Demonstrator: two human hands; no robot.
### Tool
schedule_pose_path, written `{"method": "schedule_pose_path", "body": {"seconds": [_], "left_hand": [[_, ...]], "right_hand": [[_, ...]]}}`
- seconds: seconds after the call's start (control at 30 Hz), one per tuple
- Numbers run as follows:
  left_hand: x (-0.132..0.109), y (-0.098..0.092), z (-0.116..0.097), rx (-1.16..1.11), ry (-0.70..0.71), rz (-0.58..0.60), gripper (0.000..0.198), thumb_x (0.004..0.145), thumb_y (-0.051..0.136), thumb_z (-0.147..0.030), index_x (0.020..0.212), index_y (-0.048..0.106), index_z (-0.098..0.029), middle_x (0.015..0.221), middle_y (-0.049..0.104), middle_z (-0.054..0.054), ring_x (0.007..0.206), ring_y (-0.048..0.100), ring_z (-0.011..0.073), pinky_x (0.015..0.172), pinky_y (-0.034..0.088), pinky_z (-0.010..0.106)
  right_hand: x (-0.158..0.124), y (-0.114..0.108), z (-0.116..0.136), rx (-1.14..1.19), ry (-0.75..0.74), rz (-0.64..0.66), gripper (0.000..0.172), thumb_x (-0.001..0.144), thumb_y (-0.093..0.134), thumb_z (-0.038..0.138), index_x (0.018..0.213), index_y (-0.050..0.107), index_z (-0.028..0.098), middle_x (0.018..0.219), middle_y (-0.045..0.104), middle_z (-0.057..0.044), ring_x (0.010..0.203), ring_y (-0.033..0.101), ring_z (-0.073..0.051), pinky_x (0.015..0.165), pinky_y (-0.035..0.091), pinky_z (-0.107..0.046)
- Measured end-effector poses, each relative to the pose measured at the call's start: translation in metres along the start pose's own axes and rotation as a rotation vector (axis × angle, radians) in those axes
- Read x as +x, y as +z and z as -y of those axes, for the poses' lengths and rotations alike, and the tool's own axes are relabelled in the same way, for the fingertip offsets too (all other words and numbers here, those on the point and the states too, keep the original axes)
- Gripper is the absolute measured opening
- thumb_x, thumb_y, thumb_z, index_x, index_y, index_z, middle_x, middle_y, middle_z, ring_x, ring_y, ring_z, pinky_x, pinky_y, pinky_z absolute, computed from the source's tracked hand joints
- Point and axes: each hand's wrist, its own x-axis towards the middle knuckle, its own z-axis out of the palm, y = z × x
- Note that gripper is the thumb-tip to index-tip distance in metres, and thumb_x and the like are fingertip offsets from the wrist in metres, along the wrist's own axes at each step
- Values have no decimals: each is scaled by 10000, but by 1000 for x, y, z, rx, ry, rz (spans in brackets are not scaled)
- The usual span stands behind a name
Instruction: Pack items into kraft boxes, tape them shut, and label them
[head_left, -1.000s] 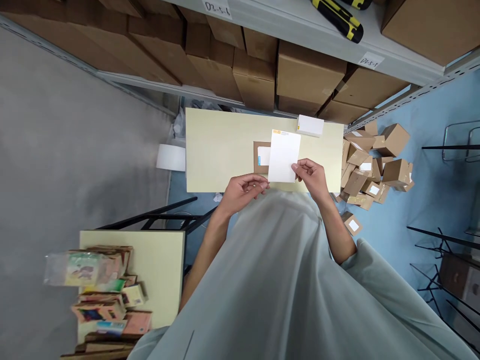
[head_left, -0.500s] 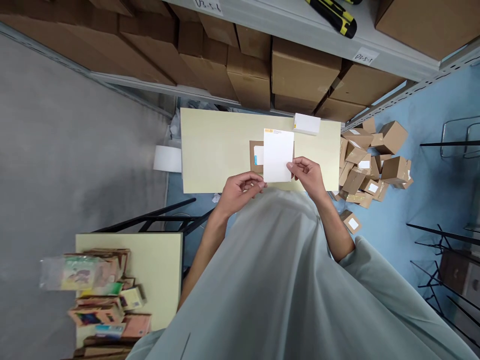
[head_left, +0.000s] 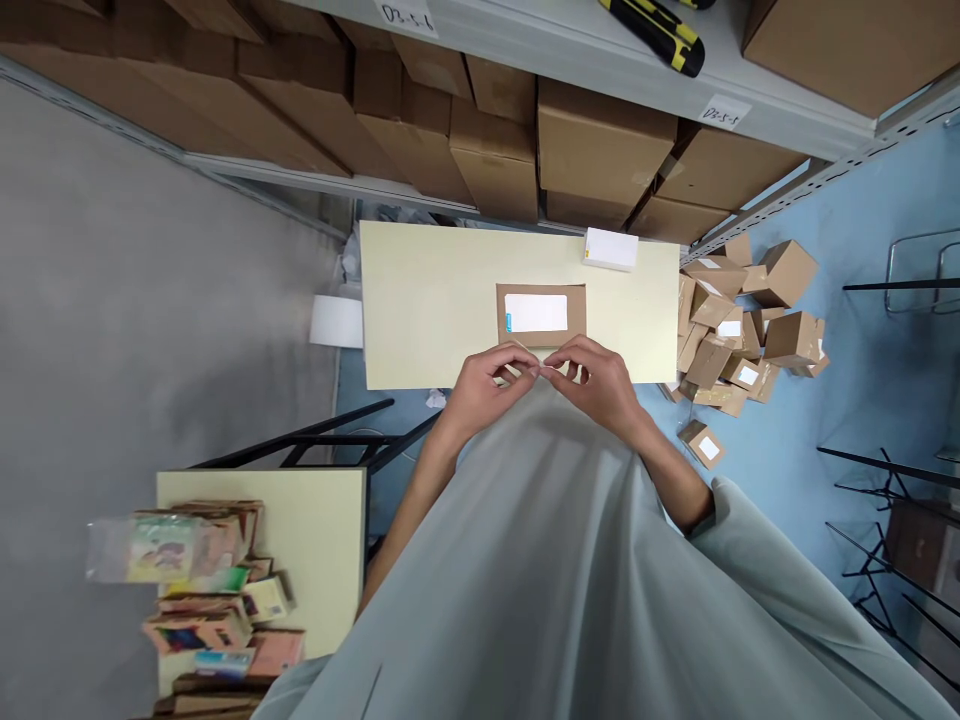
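My left hand [head_left: 491, 385] and my right hand [head_left: 592, 385] meet at the front edge of the pale yellow table [head_left: 427, 300]. Thumbs and fingers are pinched, with the fingertips of both hands touching or nearly so. A thin whitish edge shows between them, too small to name. Just beyond the fingers lies a flat brown cardboard box [head_left: 577, 320], its white label [head_left: 536, 312] bearing a small blue mark at the left end. Farther back, a white box [head_left: 611, 250] rests near the table's rear edge.
Cardboard boxes [head_left: 607, 140] fill the shelf above the table's far side. A black and yellow tool handle [head_left: 664, 40] lies on the upper shelf. Small cartons [head_left: 787, 340] are heaped at the right. Books and packets [head_left: 202, 630] cover part of a second table at lower left.
The white sheet with an orange mark, held upright by my right hand, no longer shows its face. My right hand has moved left and down to my left hand. The box label is now uncovered.
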Motion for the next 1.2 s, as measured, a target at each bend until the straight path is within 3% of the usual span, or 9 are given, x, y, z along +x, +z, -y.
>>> {"method": "schedule_pose_path", "body": {"seconds": [0.2, 0.4, 0.67, 0.87, 1.07, 1.2], "left_hand": [[1, 4, -5, 1, 35, 26, 192, 918, 758, -413, 863, 794, -232, 912, 764, 59, 849, 695, 193, 713, 569, 298], [1, -6, 1, -55, 3, -11, 200, 863, 772, -412, 800, 748, -224, 885, 737, 54, 848, 696, 196, 733, 588, 303], [3, -29, 18, -159, -24, -180, 228, 786, 810, -419, 744, 704, -222, 830, 722, 46, 735, 659, 181, 678, 605, 314], [1, -49, 33, -178, -55, -383, 131, 727, 748, -345, 706, 680, -235, 801, 700, 44, 732, 634, 184, 672, 598, 313], [-2, -64, 56, -242, -128, -543, 150, 698, 717, -349, 712, 619, -237, 866, 697, 45, 820, 632, 187, 661, 575, 269], [-2, -74, 69, -297, -146, -667, 187, 708, 720, -339, 744, 569, -234, 847, 658, 20, 775, 629, 158, 641, 569, 243]], "right_hand": [[1, 3, -8, -52, -14, -46, 189, 1007, 714, 421, 890, 785, 289, 927, 714, -40, 711, 608, -181, 735, 544, -362], [3, -8, -12, 102, 85, -113, 176, 925, 736, 407, 815, 728, 269, 905, 713, -37, 726, 605, -177, 667, 519, -336], [7, -31, -32, 300, 260, -191, 139, 832, 749, 396, 805, 743, 260, 753, 674, -1, 674, 589, -164, 606, 474, -304], [4, -47, -45, 330, 297, -247, 146, 798, 768, 398, 798, 744, 254, 677, 642, 17, 648, 600, -164, 600, 474, -300], [5, -56, -53, 326, 312, -281, 167, 778, 783, 404, 801, 753, 242, 701, 672, 4, 655, 604, -161, 588, 453, -289], [7, -60, -53, 318, 298, -300, 167, 794, 783, 401, 803, 747, 238, 701, 668, 4, 656, 606, -158, 592, 449, -287]]}}
